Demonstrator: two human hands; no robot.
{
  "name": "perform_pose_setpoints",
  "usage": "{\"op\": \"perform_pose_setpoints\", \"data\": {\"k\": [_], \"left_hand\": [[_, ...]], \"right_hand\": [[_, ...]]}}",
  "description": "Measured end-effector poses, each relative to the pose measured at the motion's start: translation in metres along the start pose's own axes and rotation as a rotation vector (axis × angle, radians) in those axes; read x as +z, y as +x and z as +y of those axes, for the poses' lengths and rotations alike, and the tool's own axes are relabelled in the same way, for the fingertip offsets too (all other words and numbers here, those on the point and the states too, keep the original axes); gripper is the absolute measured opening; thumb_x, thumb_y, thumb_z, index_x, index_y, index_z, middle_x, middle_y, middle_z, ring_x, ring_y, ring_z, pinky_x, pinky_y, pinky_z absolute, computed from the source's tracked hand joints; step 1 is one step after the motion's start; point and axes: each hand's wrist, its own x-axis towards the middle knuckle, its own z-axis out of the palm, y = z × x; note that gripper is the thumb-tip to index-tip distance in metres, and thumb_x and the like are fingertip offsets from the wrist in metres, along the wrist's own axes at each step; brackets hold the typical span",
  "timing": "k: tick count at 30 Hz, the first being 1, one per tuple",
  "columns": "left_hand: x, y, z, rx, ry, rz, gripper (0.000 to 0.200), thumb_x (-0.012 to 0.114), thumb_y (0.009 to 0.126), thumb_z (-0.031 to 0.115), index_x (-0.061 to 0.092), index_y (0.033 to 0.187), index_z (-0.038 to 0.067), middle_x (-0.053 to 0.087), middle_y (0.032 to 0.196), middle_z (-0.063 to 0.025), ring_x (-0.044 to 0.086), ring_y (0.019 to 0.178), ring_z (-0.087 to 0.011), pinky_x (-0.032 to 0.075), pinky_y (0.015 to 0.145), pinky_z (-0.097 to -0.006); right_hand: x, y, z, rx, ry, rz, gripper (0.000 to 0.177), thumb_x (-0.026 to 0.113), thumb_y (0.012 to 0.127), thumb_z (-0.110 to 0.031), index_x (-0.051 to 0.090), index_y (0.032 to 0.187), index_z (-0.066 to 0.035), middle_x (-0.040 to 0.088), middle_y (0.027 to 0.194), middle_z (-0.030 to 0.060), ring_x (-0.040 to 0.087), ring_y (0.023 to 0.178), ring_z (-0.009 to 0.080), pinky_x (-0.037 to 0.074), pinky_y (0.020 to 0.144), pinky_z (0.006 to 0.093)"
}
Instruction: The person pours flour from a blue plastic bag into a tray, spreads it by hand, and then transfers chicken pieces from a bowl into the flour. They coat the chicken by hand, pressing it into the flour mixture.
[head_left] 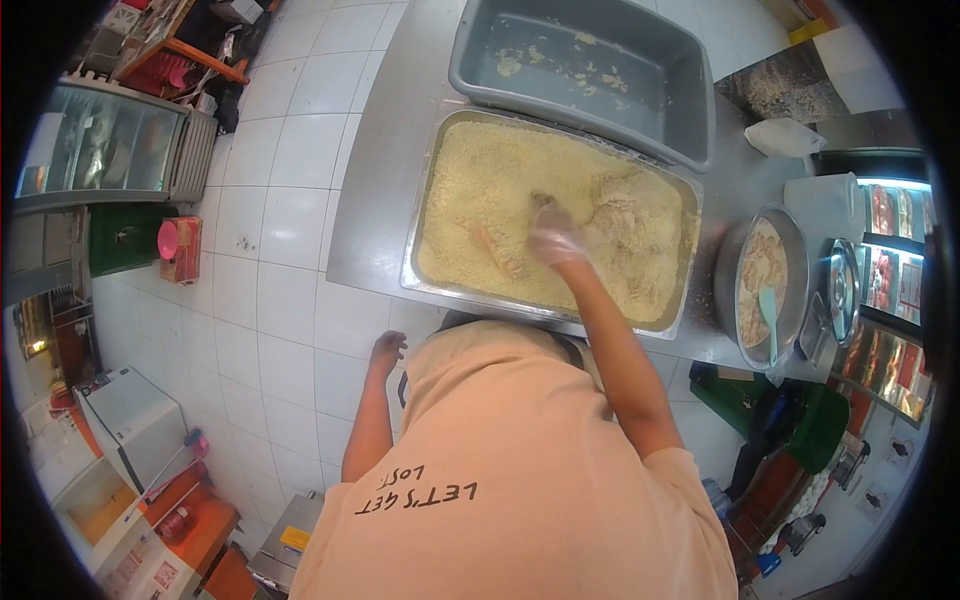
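Right hand (556, 236), in a clear plastic glove, is sunk into the pale yellow breadcrumbs filling the rectangular steel tray (412, 272) at frame centre. It is blurred, so I cannot tell its grip. A crumb-coated piece (625, 215) lies just right of it. Left hand (386, 350) hangs lower left, off the steel table (380, 190) — fingers loosely curled, holding nothing. A grey plastic tub (692, 110) sits above the tray and a round steel bowl (722, 290) to its right.

I stand on a white tiled floor (290, 300) filling the left of the frame. A glass display case (100, 145) sits upper left, a white cabinet (130, 420) lower left, a lit showcase (895, 250) at the right edge.
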Motion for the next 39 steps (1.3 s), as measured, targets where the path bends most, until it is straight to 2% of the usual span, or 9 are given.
{"op": "perform_pose_setpoints", "data": {"k": [8,11,17,23,25,28,31,34,39], "left_hand": [[0.001,-0.017,-0.029,-0.003,-0.003,0.028,0.023,0.05,0.091,0.017,0.061,0.099,-0.002,0.063,0.086,-0.0108,0.062,0.076,-0.0182,0.05,0.06,-0.0297],[0.004,-0.012,-0.048,-0.022,0.011,0.019,0.026,0.051,0.091,0.021,0.061,0.098,-0.002,0.063,0.084,-0.0116,0.062,0.075,-0.0191,0.051,0.06,-0.0305],[0.0,-0.024,-0.038,-0.057,-0.027,0.052,0.027,0.052,0.091,0.022,0.061,0.098,-0.002,0.064,0.084,-0.0106,0.062,0.075,-0.0181,0.051,0.06,-0.0304],[-0.003,-0.024,-0.018,-0.079,-0.028,0.047,0.02,0.052,0.091,0.015,0.062,0.098,-0.001,0.064,0.089,-0.0089,0.062,0.077,-0.0163,0.05,0.059,-0.0286],[-0.004,-0.02,-0.015,-0.051,-0.005,0.025,0.02,0.052,0.091,0.015,0.062,0.099,-0.001,0.064,0.09,-0.0086,0.062,0.077,-0.0165,0.05,0.059,-0.0288],[-0.005,-0.019,-0.012,-0.044,0.013,0.023,0.021,0.051,0.092,0.016,0.061,0.099,-0.001,0.063,0.089,-0.0083,0.062,0.078,-0.0168,0.05,0.059,-0.0291],[-0.006,-0.013,-0.018,-0.022,-0.007,0.017,0.021,0.051,0.093,0.017,0.061,0.1,0.0,0.063,0.088,-0.0083,0.062,0.078,-0.0172,0.05,0.059,-0.0294],[-0.005,-0.017,-0.004,-0.035,0.012,0.011,0.022,0.05,0.093,0.017,0.061,0.1,0.0,0.063,0.089,-0.0086,0.062,0.078,-0.0174,0.051,0.06,-0.0293],[-0.005,-0.017,-0.009,-0.035,0.03,-0.01,0.022,0.05,0.092,0.016,0.06,0.101,-0.001,0.063,0.09,-0.0095,0.062,0.078,-0.0173,0.05,0.06,-0.0295]], "right_hand": [[-0.02,-0.03,-0.027,-0.396,-0.656,-0.333,0.057,0.058,0.083,-0.022,0.044,0.132,0.003,0.06,0.114,0.0252,0.06,0.106,0.0339,0.048,0.09,0.0378],[0.023,-0.021,-0.008,-0.056,0.04,-0.047,0.076,0.068,0.077,-0.035,0.038,0.139,-0.003,0.057,0.121,0.0255,0.057,0.113,0.0299,0.045,0.096,0.0352],[-0.048,-0.027,-0.003,0.126,0.742,-0.499,0.085,0.073,0.073,-0.046,0.041,0.141,-0.006,0.051,0.134,0.0188,0.04,0.131,0.0228,0.032,0.107,0.0312],[-0.07,-0.019,0.025,0.224,0.842,-0.383,0.07,0.078,0.072,-0.031,0.051,0.134,-0.013,0.06,0.124,0.0136,0.051,0.12,0.0225,0.042,0.099,0.0334],[-0.085,-0.018,0.027,-0.311,-0.17,-0.219,0.075,0.074,0.074,-0.029,0.044,0.139,-0.01,0.059,0.126,0.0145,0.048,0.124,0.0239,0.04,0.103,0.0366],[-0.118,-0.062,-0.028,0.09,0.638,-0.072,0.077,0.069,0.075,-0.026,0.037,0.143,-0.009,0.05,0.136,0.0162,0.035,0.135,0.0259,0.031,0.11,0.0391],[-0.057,-0.064,-0.018,-0.243,0.087,0.33,0.077,0.065,0.076,-0.021,0.032,0.144,-0.007,0.042,0.143,0.017,0.035,0.135,0.0285,0.031,0.109,0.0394],[0.014,-0.056,0.008,0.044,-0.198,0.134,0.077,0.065,0.076,-0.023,0.032,0.143,-0.006,0.037,0.143,0.0214,0.038,0.132,0.0321,0.032,0.108,0.0373],[0.027,-0.046,0.05,0.064,0.543,0.098,0.076,0.07,0.072,-0.019,0.038,0.137,0.003,0.044,0.137,0.0211,0.039,0.131,0.0266,0.03,0.107,0.0312]]}}
